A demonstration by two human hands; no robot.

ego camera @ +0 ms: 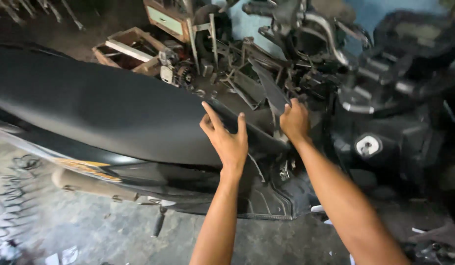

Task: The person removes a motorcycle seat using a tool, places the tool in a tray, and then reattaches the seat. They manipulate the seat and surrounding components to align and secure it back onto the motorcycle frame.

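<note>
A black scooter fills the view, its long seat (100,108) stretching left. My left hand (226,137) lies flat with fingers spread on the front end of the seat, where it meets a dark plastic body panel (259,115). My right hand (294,120) grips the upper edge of that panel, just right of the left hand. The footboard (269,198) sits below both forearms. The ignition keyhole (368,145) is on the front inner cover to the right.
Exposed frame and wiring (286,64) stand behind the panel. Handlebars (325,29) rise at the top right. Wooden boxes (129,49) sit on the floor behind the scooter. Concrete floor (90,221) lies below, with a footpeg (159,223) sticking out.
</note>
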